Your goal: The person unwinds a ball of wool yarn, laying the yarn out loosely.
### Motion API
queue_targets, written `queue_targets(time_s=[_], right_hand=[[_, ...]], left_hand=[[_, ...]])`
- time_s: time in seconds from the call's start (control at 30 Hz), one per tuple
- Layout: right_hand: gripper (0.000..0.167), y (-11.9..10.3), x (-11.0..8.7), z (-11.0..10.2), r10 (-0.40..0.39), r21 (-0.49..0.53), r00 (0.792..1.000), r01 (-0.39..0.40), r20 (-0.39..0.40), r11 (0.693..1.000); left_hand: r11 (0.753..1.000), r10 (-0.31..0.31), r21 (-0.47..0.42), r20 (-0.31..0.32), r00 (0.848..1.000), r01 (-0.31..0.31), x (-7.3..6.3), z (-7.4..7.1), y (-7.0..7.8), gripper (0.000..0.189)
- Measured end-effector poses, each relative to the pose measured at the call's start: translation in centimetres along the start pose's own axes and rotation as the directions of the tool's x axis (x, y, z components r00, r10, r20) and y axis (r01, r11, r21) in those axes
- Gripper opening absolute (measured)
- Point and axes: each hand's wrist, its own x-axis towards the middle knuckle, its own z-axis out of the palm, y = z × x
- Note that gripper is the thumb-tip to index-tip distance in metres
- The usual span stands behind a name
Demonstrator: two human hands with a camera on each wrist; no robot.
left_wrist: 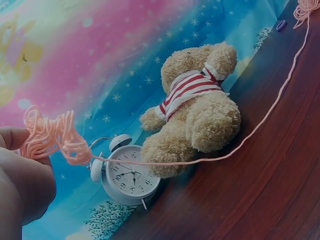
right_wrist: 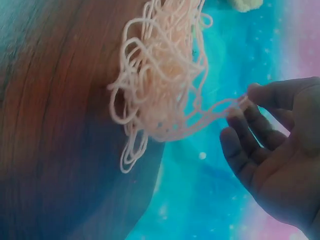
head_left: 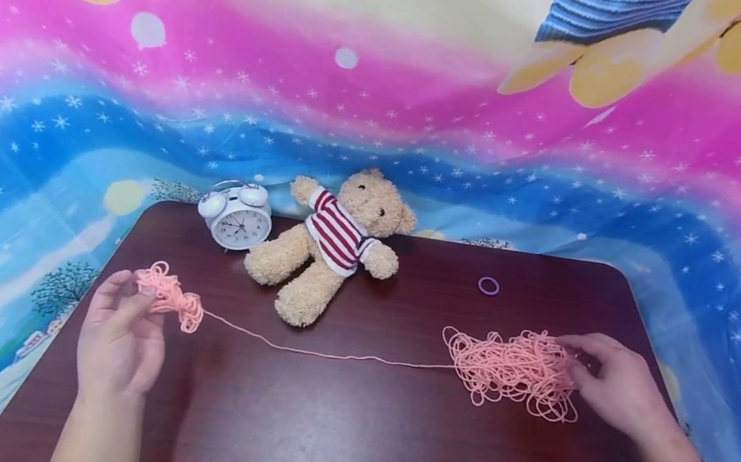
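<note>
A small bundle of pink yarn (head_left: 171, 296) is pinched between the thumb and fingers of my left hand (head_left: 125, 333), held up above the table's left side. From it a single strand (head_left: 335, 356) runs rightward to a larger, loose heap of the same yarn (head_left: 512, 369) on the right of the table. My right hand (head_left: 617, 387) is at the heap's right edge. In the right wrist view, its thumb and fingertips pinch a few strands (right_wrist: 215, 116) drawn out from the tangled heap (right_wrist: 162, 75). The left wrist view shows the bundle (left_wrist: 55, 137) bunched into loops.
On the dark wooden table (head_left: 307, 433), a white twin-bell alarm clock (head_left: 240, 221) stands at the back left. Beside it leans a teddy bear (head_left: 340, 238) in a striped shirt. A purple ring (head_left: 489, 286) lies at the back right. A patterned cloth (head_left: 389, 120) hangs behind.
</note>
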Motion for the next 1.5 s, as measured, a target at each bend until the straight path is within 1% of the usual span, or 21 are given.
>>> queue_targets(time_s=[0.1, 0.2, 0.4, 0.47, 0.6, 0.63, 0.77, 0.97, 1.07, 1.2, 1.33, 1.5], right_hand=[[0.032, -0.7, 0.1, 0.1, -0.073, -0.013, 0.997, 0.072, -0.031, 0.997], [0.035, -1.3, 0.2, 0.2, -0.099, -0.014, 0.995, 0.098, -0.034, 0.995], [0.039, -3.1, 0.6, 0.7, -0.101, 0.017, 0.995, 0.101, -0.015, 0.995], [0.038, -3.8, 0.8, 1.0, -0.088, 0.052, 0.996, 0.089, -0.005, 0.995], [0.032, -5.3, 1.2, 1.9, -0.077, 0.131, 0.997, 0.079, -0.015, 0.988], [0.031, -5.8, 1.3, 2.1, -0.065, 0.158, 0.998, 0.066, -0.01, 0.985], [0.027, -7.3, 1.7, 3.3, -0.064, 0.215, 0.998, 0.064, -0.008, 0.974], [0.027, -9.5, 2.4, 5.2, -0.095, 0.276, 0.995, 0.093, -0.007, 0.957], [0.026, -10.7, 2.7, 6.3, -0.095, 0.315, 0.995, 0.087, 0.012, 0.945], [0.023, -12.5, 3.1, 7.7, -0.108, 0.334, 0.994, 0.095, 0.022, 0.938], [0.021, -14.2, 3.7, 9.2, -0.139, 0.377, 0.99, 0.121, 0.021, 0.918], [0.019, -16.3, 4.2, 11.0, -0.158, 0.432, 0.986, 0.122, 0.048, 0.893]], left_hand=[[1.0, -0.003, 0.006, 0.008, 1.0, 0.003, -0.1, 0.1, -0.3, 0.028], [1.0, -0.014, 0.019, 0.021, 1.0, 0.014, -0.3, 0.3, -0.7, 0.028], [0.997, -0.05, 0.053, 0.027, 0.998, 0.048, -0.7, 0.9, -1.6, 0.028], [0.996, -0.061, 0.07, 0.026, 0.998, 0.059, -0.9, 1.0, -1.9, 0.028], [0.992, -0.088, 0.097, 0.042, 0.995, 0.083, -1.3, 1.3, -2.6, 0.029], [0.991, -0.097, 0.099, 0.051, 0.994, 0.091, -1.5, 1.4, -2.8, 0.03], [0.985, -0.128, 0.126, 0.072, 0.989, 0.119, -1.8, 1.6, -3.4, 0.03], [0.979, -0.158, 0.142, 0.067, 0.985, 0.148, -2.4, 2.1, -4.3, 0.03], [0.974, -0.177, 0.155, 0.07, 0.982, 0.165, -2.7, 2.5, -4.8, 0.031], [0.969, -0.197, 0.167, 0.081, 0.977, 0.181, -3.2, 2.9, -5.3, 0.033], [0.96, -0.227, 0.191, 0.099, 0.969, 0.205, -3.6, 3.4, -5.8, 0.033], [0.95, -0.263, 0.205, 0.122, 0.957, 0.235, -4.2, 3.8, -6.3, 0.033]])
